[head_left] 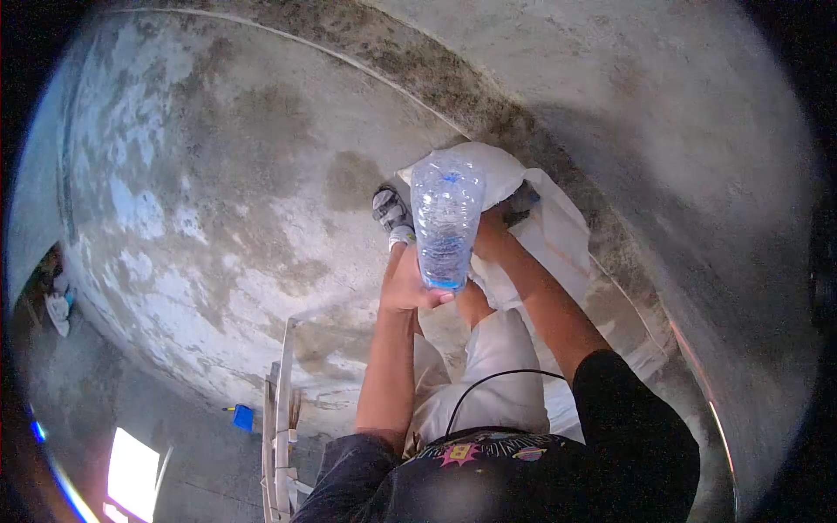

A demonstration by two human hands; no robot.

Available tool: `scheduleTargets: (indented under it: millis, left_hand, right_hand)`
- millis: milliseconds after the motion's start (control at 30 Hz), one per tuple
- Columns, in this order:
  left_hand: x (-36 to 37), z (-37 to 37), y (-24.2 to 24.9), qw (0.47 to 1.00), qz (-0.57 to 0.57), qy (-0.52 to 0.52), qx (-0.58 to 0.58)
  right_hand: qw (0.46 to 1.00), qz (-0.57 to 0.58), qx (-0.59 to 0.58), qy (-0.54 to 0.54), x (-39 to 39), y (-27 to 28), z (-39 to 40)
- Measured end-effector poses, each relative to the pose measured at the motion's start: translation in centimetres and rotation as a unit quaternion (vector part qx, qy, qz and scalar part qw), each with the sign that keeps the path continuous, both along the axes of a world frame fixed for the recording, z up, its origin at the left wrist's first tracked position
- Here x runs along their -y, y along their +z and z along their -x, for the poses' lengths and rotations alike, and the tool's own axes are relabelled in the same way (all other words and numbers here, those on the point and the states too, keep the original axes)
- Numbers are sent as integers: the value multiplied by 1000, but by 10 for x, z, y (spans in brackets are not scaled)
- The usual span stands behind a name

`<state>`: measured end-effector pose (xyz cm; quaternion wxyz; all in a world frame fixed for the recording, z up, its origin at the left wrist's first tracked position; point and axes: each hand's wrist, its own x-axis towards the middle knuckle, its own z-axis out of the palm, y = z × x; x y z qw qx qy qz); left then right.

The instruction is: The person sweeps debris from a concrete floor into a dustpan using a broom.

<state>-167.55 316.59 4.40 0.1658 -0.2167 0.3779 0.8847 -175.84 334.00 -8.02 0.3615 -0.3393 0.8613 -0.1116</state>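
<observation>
A large clear plastic bottle stands out in front of my body, its blue end nearest to me. My left hand is wrapped round that lower end, with the thumb showing beside the blue part. Behind the bottle's right side is my right hand; its fingers are hidden by the bottle, so its hold cannot be made out. Beyond and to the right of the bottle lies a white sheet or sack, partly under my right arm.
Two feet in dark footwear stand on the stained concrete floor. A whitish frame is at the lower left, with a small blue object beside it. A concrete wall runs along the right.
</observation>
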Motion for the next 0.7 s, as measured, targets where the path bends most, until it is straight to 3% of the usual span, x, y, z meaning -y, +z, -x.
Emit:
scheduleTargets:
  millis: [33, 67, 100, 233, 300, 367, 400, 433, 533, 633, 700]
  left_hand:
    - [-3, -4, -4, 1000, -2, 0, -1]
    - [-4, -1, -3, 999, -31, 19, -6]
    - [-6, 1, -4, 997, -61, 37, -11]
    - [-1, -4, -11, 998, -18, 33, -52]
    - [-5, 13, 19, 987, -133, 91, 24]
    - [-23, 0, 20, 873, -458, 145, 88]
    - [-17, 18, 30, 970, -204, 59, -114]
    - [-6, 43, 42, 950, 79, -36, -299]
    - [0, 65, 61, 984, 24, -38, -175]
    - [3, 56, 44, 979, 86, -44, -181]
    - [3, 42, 39, 984, 108, -56, -126]
  right_hand:
    - [1000, -2, -1, 0, 4, 1, 1]
    - [886, 69, 329, -318, 22, 20, 14]
    - [570, 127, 582, -565, 30, 29, 22]
    - [584, 131, 563, -571, 37, 27, 22]
    - [594, 129, 556, -568, 41, 23, 26]
    - [600, 125, 554, -564, 60, 16, 27]
    - [604, 123, 555, -559, 60, 14, 23]
    - [609, 122, 559, -550, 59, 13, 19]
    - [630, 97, 597, -487, 53, 25, 6]
    - [654, 87, 623, -420, 41, 33, 11]
    - [666, 81, 623, -403, 19, 40, 16]
